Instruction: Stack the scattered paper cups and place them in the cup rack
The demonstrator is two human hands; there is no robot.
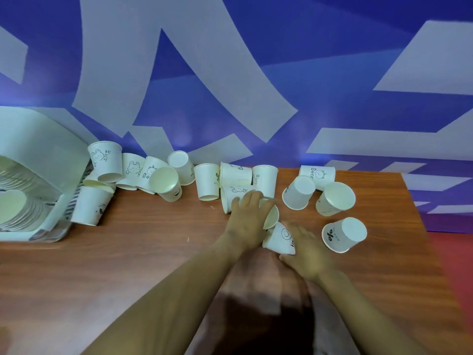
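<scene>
The left hand [247, 213] covers most of a tipped cup [271, 217] on the bench [128, 265], so only the cup's rim shows and the grip on it cannot be made out; the right hand [305, 248], blurred, hides the near side of a smiley-face cup [280, 238]. At the left edge, the cup rack [38, 155] is cut off, its stacked cups [15, 201] only partly in view. Both forearms run out of the bottom edge, and a dark blurred shape [266, 326] between them cannot be identified.

Cups [206, 181] along table [128, 252] back; rack [38, 155] left.
</scene>
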